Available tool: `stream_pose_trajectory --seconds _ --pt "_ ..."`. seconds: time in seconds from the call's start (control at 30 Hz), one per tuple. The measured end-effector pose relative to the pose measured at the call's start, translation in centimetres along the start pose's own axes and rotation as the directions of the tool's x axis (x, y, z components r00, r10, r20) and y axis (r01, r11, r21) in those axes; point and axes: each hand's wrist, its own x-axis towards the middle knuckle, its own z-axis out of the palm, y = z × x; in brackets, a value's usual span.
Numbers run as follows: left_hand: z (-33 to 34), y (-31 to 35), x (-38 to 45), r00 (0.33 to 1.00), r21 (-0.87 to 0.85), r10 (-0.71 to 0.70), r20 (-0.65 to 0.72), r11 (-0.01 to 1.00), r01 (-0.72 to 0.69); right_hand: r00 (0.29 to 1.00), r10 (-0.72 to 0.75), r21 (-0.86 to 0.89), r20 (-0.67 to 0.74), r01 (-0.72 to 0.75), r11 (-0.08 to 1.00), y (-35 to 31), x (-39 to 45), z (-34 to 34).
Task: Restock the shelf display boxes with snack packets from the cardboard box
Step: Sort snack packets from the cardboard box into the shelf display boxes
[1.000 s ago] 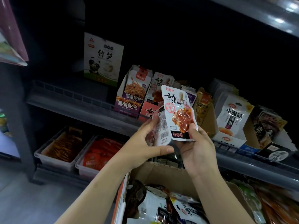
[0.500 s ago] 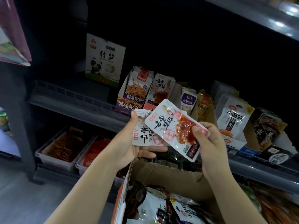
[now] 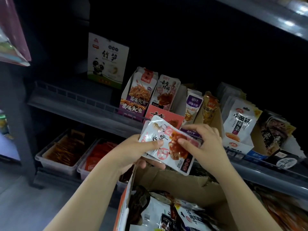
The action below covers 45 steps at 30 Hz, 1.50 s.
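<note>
Over the open carton (image 3: 175, 182), the left hand (image 3: 133, 150) grips a small stack of packets (image 3: 168, 147) while the right hand (image 3: 206, 144) pinches the top one, apparently squaring them for the pink display box (image 3: 164, 116) just behind, which needs them upright.

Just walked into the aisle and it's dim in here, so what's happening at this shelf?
A person is restocking snacks. Both hands hold a small stack of white snack packets in front of the shelf: the left hand grips it with the thumb on top, the right hand pinches the right end. Just behind stands the pink display box of matching packets. The open cardboard box below holds more packets.
</note>
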Motion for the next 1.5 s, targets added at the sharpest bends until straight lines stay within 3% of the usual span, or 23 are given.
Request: stream_pose_trajectory --seconds 0.1,0.17,0.27,0.37,0.47,0.67,0.77,0.97,1.1,1.23,1.3,1.33,1.37,1.43,1.5 --pt "0.1 -0.1 0.0 0.997 0.133 -0.010 0.079 0.991 -0.001 0.925 0.025 0.084 0.379 -0.061 0.995 -1.0 0.5 -1.1" --pt "0.3 -0.1 -0.1 0.993 0.143 -0.011 0.118 0.990 -0.006 0.856 0.011 0.115 0.517 -0.082 0.990 -0.9 0.8 -0.9" --pt "0.5 -0.1 0.3 0.999 0.083 -0.031 0.032 0.996 0.029 0.889 0.036 0.156 0.457 -0.120 0.980 -0.3 0.9 -0.5" --pt "0.7 -0.3 1.2 0.992 -0.094 0.002 -0.125 0.996 -0.014 0.935 0.103 0.285 0.341 -0.207 0.936 0.3 0.9 -0.3" --pt "1.5 -0.6 2.0 0.965 -0.085 0.060 -0.254 0.993 -0.084 0.959 0.159 0.341 0.236 -0.235 0.910 0.4 1.0 0.2" --pt "2.7 -0.3 2.8 0.939 -0.308 0.201 -0.279 0.907 -0.286 0.965 0.241 0.392 0.101 -0.261 0.882 -0.2 1.4 1.0" --pt "2.9 -0.2 3.4 0.928 -0.346 0.227 -0.296 0.880 -0.326 0.961 0.265 0.536 0.081 -0.266 0.802 -0.4 1.8 1.3" --pt "2.8 0.0 4.3 0.841 -0.094 0.328 -0.430 0.910 -0.403 0.941 0.254 0.627 0.223 -0.338 0.702 -0.2 2.8 1.5" --pt "2.4 0.3 4.5 0.798 0.004 0.396 -0.453 0.897 -0.443 0.969 0.201 0.565 0.142 -0.246 0.788 -0.3 5.4 -0.9" --pt "2.1 0.9 4.7 0.787 0.051 0.457 -0.414 0.875 -0.481 0.925 0.093 0.460 0.368 -0.268 0.847 -1.1 8.3 -2.5" --pt "2.1 0.9 4.7 0.787 0.094 0.481 -0.386 0.869 -0.485 0.924 0.104 0.457 0.368 -0.278 0.845 -1.0 9.4 -2.8" --pt "1.9 0.7 4.9 0.770 0.195 0.510 -0.382 0.859 -0.472 0.936 0.105 0.455 0.337 -0.260 0.852 -0.9 9.8 -3.0" --pt "1.7 0.4 5.1 0.745 0.372 0.548 -0.381 0.828 -0.419 0.949 0.104 0.454 0.298 -0.237 0.859 -0.9 10.2 -3.3" --pt "1.1 -0.2 5.7 0.704 0.749 0.633 -0.323 0.626 -0.219 0.976 0.103 0.476 0.193 -0.185 0.860 -0.8 11.1 -4.1" --pt "0.6 -0.5 6.3 0.736 0.897 0.628 -0.252 0.436 -0.065 0.988 0.121 0.516 0.098 -0.155 0.843 -0.5 12.8 -4.8"
